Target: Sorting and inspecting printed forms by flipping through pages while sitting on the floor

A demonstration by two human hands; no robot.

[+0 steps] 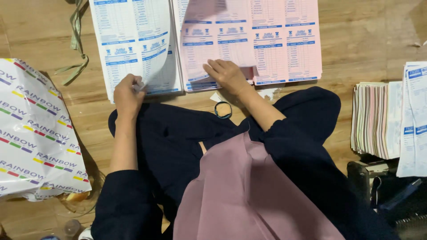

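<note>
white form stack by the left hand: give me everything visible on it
The white form stack lies flat on the wooden floor, beside a pink stack. It is thin paper printed with blue tables and header bars. Its top edge runs out of view. The top sheet curls upward at the lower right corner, pinched by the left hand. Other sheets stay flat.

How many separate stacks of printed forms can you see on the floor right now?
4: a white stack under the left hand, a pink stack under the right hand, a mixed-colour stack at right, a white stack at the far-right edge, partly cut off.
</note>
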